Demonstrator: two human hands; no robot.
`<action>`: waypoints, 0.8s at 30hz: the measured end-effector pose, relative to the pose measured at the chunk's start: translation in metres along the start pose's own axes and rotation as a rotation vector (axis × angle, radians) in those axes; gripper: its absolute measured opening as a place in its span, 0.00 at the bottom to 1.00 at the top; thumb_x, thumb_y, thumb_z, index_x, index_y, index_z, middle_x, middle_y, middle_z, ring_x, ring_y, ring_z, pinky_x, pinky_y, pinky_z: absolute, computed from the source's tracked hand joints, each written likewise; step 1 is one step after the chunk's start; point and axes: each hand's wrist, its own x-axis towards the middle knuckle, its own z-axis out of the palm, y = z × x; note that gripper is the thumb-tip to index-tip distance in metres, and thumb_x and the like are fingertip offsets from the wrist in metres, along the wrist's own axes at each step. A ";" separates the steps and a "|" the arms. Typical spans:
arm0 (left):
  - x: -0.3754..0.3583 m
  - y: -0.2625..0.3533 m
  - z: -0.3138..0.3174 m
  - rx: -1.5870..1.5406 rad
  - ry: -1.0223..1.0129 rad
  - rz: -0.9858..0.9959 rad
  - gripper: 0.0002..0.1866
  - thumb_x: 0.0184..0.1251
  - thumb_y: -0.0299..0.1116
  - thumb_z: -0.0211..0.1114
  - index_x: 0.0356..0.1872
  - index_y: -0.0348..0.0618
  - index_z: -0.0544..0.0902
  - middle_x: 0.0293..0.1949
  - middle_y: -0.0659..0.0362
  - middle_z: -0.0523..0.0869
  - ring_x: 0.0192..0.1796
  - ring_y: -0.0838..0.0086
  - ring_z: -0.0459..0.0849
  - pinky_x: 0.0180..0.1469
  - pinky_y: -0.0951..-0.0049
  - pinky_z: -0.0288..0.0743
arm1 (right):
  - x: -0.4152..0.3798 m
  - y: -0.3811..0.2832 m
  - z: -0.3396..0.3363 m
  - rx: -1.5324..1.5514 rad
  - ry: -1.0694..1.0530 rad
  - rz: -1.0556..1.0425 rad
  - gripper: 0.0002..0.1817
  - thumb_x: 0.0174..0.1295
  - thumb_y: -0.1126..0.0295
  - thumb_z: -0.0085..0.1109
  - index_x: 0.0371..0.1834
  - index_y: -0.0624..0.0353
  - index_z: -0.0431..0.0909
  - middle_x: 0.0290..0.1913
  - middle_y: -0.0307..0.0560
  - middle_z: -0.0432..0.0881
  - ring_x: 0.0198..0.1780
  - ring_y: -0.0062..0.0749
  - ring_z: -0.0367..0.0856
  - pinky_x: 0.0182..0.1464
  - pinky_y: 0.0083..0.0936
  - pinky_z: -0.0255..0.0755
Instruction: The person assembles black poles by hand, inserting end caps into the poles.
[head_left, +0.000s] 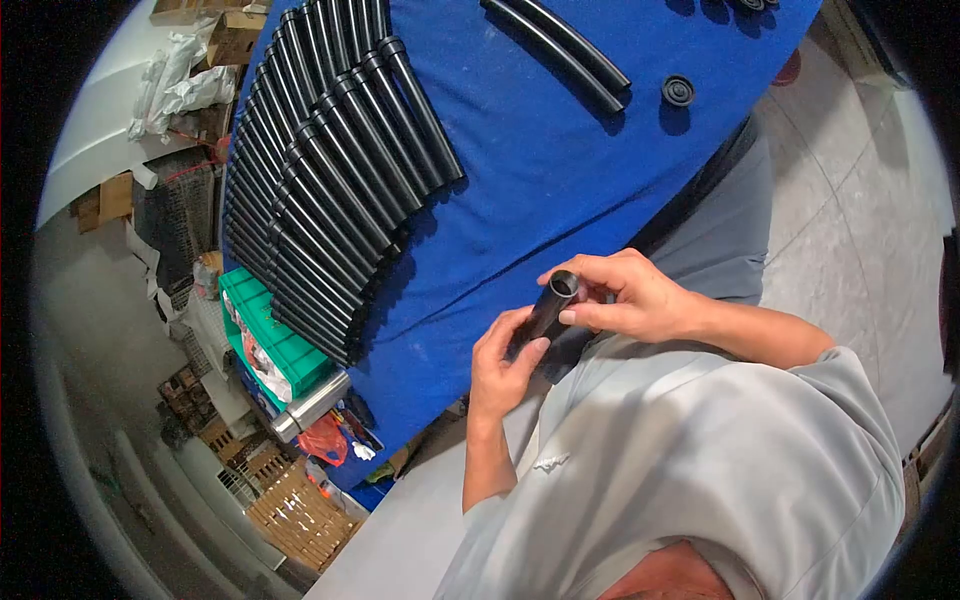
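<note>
A black plastic tube (543,316) is held in front of my shirt, its open round end tilted up at me. My left hand (503,366) wraps the tube's lower part, thumb along its near side. Up at the open end, my right hand (632,295) has its fingers and thumb closed about the rim. The tube's far end is hidden behind my left hand. Beyond my hands, a blue cloth (520,215) covers the table. Many similar black tubes (350,170) lie there in overlapping rows, several with a wider collar at one end.
Two more black tubes (560,55) lie apart at the far side, near a round black cap (678,91). Several black round parts (750,5) sit at the top edge. At the left stand a green crate (268,318) and a silver cylinder (311,406), with a red bag (324,440) below.
</note>
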 end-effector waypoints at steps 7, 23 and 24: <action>-0.012 -0.007 0.012 -0.669 0.019 -0.051 0.22 0.69 0.28 0.73 0.62 0.35 0.78 0.54 0.55 0.87 0.57 0.64 0.85 0.67 0.60 0.76 | 0.004 -0.003 0.003 -0.130 0.017 -0.141 0.27 0.64 0.64 0.74 0.64 0.61 0.78 0.41 0.49 0.84 0.37 0.27 0.83 0.39 0.29 0.80; -0.009 -0.052 0.043 -1.867 0.137 -0.216 0.21 0.75 0.33 0.68 0.65 0.42 0.80 0.67 0.49 0.82 0.68 0.59 0.82 0.65 0.59 0.86 | 0.008 0.001 0.008 -0.044 -0.050 0.017 0.22 0.64 0.71 0.69 0.61 0.60 0.79 0.37 0.54 0.89 0.34 0.39 0.89 0.38 0.31 0.79; -0.010 -0.052 0.042 -1.876 0.139 -0.243 0.22 0.74 0.33 0.68 0.66 0.42 0.79 0.67 0.50 0.82 0.68 0.59 0.81 0.64 0.60 0.87 | 0.009 -0.001 0.007 -0.041 -0.051 0.028 0.21 0.65 0.70 0.69 0.61 0.60 0.79 0.37 0.54 0.89 0.34 0.39 0.89 0.37 0.31 0.79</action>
